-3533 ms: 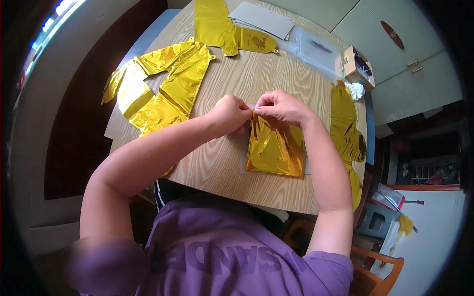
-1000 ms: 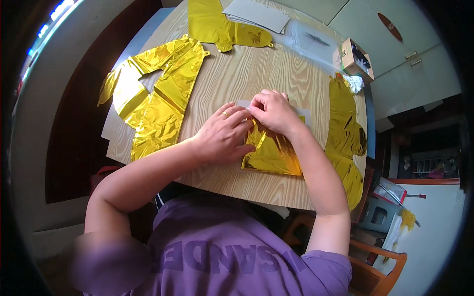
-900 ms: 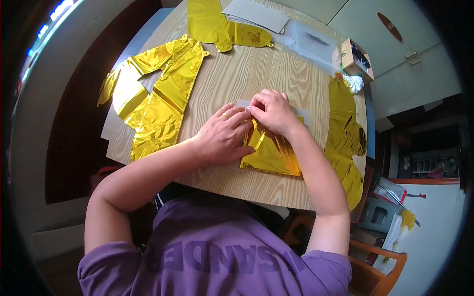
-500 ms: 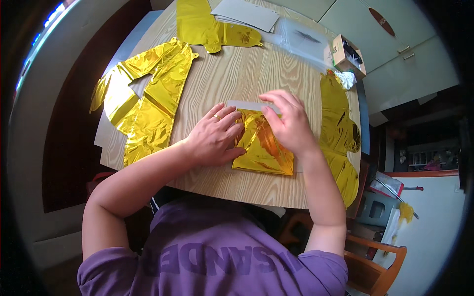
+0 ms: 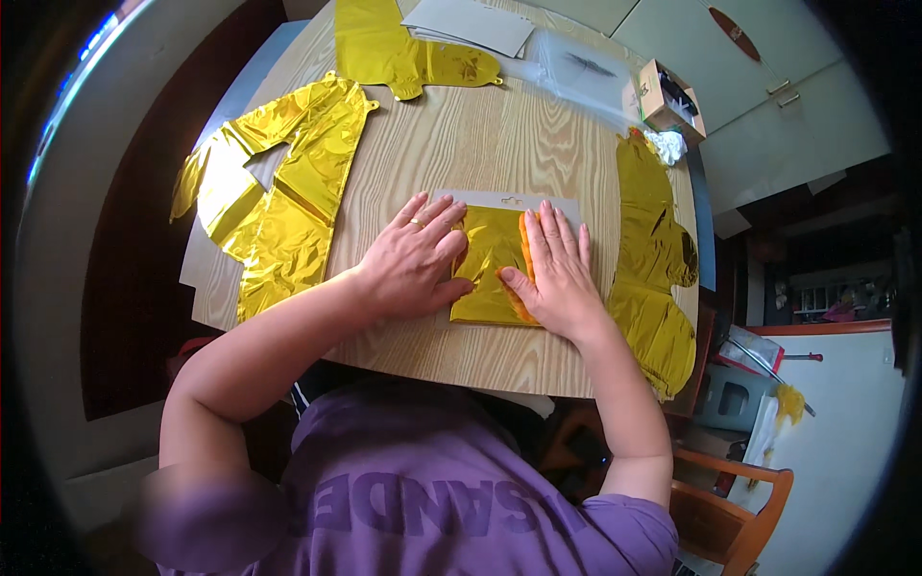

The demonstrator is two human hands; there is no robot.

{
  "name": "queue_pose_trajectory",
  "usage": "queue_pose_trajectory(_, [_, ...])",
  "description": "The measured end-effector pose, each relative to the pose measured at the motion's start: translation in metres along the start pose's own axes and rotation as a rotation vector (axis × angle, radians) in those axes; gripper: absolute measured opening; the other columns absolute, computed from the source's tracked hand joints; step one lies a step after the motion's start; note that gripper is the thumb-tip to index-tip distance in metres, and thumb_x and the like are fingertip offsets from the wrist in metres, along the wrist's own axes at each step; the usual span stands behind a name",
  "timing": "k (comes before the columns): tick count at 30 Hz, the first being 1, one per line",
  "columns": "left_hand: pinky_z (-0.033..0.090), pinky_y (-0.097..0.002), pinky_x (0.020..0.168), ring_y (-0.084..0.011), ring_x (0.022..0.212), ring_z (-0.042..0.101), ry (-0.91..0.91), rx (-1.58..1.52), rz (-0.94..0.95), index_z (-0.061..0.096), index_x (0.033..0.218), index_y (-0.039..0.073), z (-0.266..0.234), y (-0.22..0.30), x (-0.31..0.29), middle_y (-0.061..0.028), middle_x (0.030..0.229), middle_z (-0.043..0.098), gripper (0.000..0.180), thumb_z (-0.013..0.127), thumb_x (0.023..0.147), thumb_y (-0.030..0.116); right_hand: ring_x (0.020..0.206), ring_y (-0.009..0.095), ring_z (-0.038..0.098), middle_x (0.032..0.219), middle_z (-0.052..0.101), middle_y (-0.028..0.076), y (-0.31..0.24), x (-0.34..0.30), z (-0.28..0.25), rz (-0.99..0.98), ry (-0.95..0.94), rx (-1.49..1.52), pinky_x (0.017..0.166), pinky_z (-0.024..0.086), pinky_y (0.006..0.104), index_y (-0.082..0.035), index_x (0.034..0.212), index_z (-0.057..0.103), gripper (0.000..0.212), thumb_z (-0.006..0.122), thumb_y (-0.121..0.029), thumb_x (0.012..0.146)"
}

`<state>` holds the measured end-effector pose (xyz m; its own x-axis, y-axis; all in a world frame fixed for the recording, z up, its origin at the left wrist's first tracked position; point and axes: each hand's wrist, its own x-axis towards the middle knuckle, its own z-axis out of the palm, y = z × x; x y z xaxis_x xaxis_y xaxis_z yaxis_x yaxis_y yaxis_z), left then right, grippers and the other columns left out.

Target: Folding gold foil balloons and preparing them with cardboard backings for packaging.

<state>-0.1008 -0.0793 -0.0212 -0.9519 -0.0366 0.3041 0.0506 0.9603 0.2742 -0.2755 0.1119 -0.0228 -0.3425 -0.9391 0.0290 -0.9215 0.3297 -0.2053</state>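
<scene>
A gold foil balloon (image 5: 485,278), folded into a flat square, lies in front of me on a pale backing card (image 5: 514,201) with a hanging hole at its far edge. My left hand (image 5: 413,254) rests flat over the foil's left edge, fingers stretched out. On the right side my right hand (image 5: 555,274) presses flat, its fingers pointing away from me and the thumb apart. Orange reflections of my fingers show in the foil beside it. Parts of the card and the foil's side edges are hidden beneath both hands.
Unfolded gold foil balloons lie at the left (image 5: 303,202), the far side (image 5: 370,48) and the right (image 5: 655,278) of the wooden table (image 5: 423,144). Farther back are a stack of pale cards (image 5: 471,24), clear plastic bags (image 5: 576,77) and a small box (image 5: 669,101).
My right hand has come down from above the foil and now lies flat on its right side. The foil there looks flatter. My left hand has stayed nearly in place.
</scene>
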Motion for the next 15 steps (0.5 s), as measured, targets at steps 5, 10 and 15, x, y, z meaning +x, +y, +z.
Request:
queue_pose_trajectory(5, [0.024, -0.0591, 0.117, -0.0424, 0.139, 0.041, -0.028, 0.022, -0.014, 0.056, 0.114, 0.004, 0.001, 0.001, 0.000, -0.0259, 0.144, 0.046, 0.052, 0.070, 0.085, 0.044, 0.152, 0.038, 0.012, 0.163, 0.014, 0.024, 0.006, 0.002, 0.003, 0.008, -0.001, -0.012, 0.122, 0.001, 0.0559, -0.001, 0.157, 0.020, 0.089, 0.041, -0.064, 0.098])
queue_pose_trajectory(10, [0.019, -0.0585, 0.119, -0.0430, 0.143, 0.034, -0.039, -0.020, -0.043, 0.048, 0.127, 0.002, 0.002, 0.002, -0.005, -0.0272, 0.149, 0.040, 0.073, 0.070, 0.082, 0.055, 0.152, 0.038, 0.013, 0.163, 0.015, 0.024, 0.015, 0.007, 0.003, -0.002, 0.012, -0.033, 0.122, 0.001, 0.0556, -0.001, 0.157, 0.021, 0.089, 0.040, -0.065, 0.097])
queue_pose_trajectory(15, [0.015, -0.0569, 0.121, -0.0426, 0.147, 0.027, -0.051, -0.077, -0.083, 0.031, 0.147, -0.001, 0.003, 0.002, -0.007, -0.0272, 0.152, 0.036, 0.101, 0.068, 0.079, 0.064, 0.152, 0.037, 0.014, 0.163, 0.016, 0.023, 0.022, 0.012, 0.001, -0.025, 0.011, -0.021, 0.122, 0.004, 0.0555, -0.001, 0.157, 0.021, 0.089, 0.040, -0.065, 0.097])
